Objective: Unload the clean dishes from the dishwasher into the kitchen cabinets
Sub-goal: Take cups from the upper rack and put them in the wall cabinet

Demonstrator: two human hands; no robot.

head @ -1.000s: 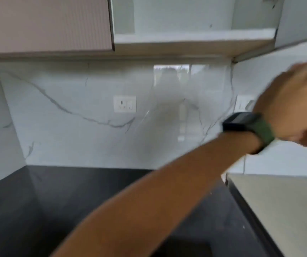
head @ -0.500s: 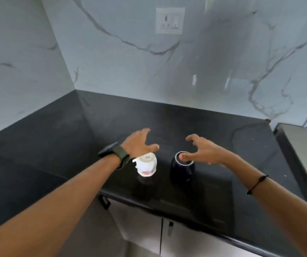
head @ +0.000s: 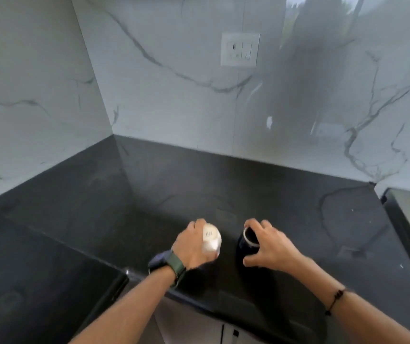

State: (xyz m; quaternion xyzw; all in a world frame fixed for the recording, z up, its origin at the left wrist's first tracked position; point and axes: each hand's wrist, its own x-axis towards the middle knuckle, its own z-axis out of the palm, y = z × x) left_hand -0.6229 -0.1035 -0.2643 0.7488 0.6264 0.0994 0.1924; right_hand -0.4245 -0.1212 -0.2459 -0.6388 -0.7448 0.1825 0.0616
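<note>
With the left hand (head: 191, 247) grasping the white mug (head: 211, 240) and the right hand (head: 269, 247) grasping the dark mug (head: 247, 244) near the desk (head: 298, 207) edge, careless simultaneous lifting risks slippage or collision.

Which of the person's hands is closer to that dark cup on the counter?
Right. The right hand grips the dark cup itself; the left hand holds the white cup beside it.

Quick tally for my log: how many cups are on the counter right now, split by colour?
White cup: 1, upside down, gripped by the left hand
Dark navy cup: 1, upside down, gripped by the right hand
Total: 2 cups, both near the front edge of the black counter
</note>
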